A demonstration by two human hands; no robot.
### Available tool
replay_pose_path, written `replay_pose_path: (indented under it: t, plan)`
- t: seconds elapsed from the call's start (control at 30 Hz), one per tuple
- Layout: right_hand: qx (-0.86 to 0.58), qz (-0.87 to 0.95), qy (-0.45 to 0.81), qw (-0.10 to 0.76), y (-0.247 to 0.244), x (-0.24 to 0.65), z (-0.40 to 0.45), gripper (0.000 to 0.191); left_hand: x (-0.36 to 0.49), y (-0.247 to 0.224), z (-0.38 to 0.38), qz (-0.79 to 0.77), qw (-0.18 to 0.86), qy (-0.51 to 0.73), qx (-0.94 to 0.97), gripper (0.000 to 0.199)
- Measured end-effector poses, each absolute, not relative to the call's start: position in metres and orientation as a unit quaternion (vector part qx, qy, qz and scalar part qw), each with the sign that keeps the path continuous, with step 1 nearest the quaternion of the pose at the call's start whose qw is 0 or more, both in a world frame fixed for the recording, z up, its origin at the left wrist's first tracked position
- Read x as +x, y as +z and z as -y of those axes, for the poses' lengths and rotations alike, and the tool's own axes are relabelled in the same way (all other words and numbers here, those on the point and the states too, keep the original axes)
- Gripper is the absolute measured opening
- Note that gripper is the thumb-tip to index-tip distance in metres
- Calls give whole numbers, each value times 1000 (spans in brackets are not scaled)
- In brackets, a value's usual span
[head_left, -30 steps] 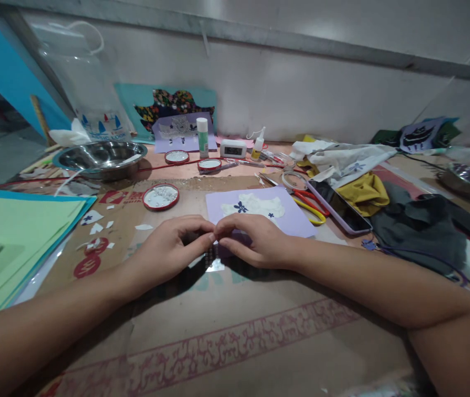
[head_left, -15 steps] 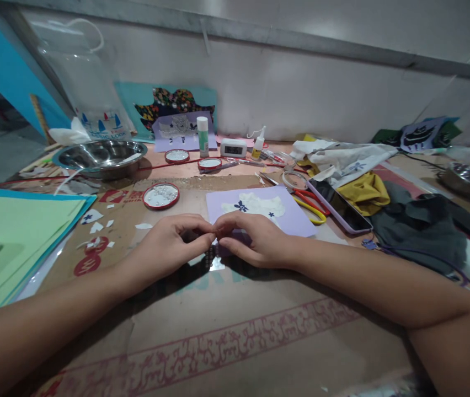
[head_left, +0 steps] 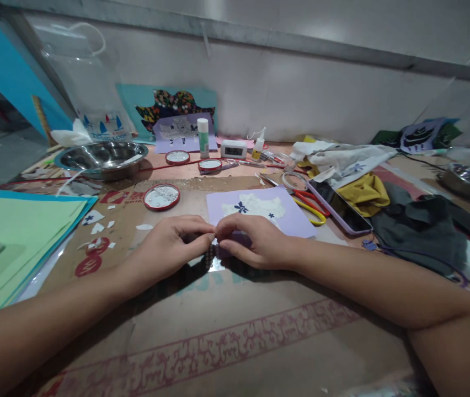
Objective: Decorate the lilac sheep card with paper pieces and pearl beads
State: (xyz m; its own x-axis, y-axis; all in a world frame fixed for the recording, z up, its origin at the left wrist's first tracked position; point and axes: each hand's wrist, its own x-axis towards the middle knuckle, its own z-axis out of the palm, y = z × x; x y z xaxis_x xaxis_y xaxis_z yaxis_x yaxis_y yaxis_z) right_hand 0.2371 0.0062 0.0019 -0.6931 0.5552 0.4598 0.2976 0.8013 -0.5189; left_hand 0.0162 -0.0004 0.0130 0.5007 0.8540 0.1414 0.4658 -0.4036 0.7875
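Observation:
My left hand [head_left: 172,242] and my right hand [head_left: 255,242] meet fingertip to fingertip over the middle of the board. Both pinch at a small strip of bead-like dots [head_left: 209,257], which hangs below the fingers; its upper end is hidden by them. A shiny pale patch [head_left: 217,263] shows just beneath. Right behind my right hand lies a lilac sheet [head_left: 297,220] bearing a white cut-out shape [head_left: 262,204] with dark blue flowers. Beyond my left hand sits a round red-rimmed lid [head_left: 161,197] holding small shiny beads.
Green paper sheets [head_left: 23,226] lie left, near white scraps [head_left: 97,227]. Behind them stands a steel bowl [head_left: 102,160]. A glue stick [head_left: 203,138], a small digital clock [head_left: 234,149] and a glue bottle [head_left: 258,144] line the back. Yellow-handled scissors [head_left: 313,212] and a phone [head_left: 338,207] lie right.
Both hands stay pinched together in nearly the same spot. The whole view has shifted very slightly; nothing else visibly moves.

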Motion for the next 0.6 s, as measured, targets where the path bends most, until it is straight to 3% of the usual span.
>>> replay_pose_path:
  t: [0.17,0.6]
  plan:
    - [-238,911,175,286,0,238,-8,13,16,12,1,-418,351,275,791,24]
    - [-175,916,154,327,-1,237,-10,17,17,14,3,-433,338,281,787,24]
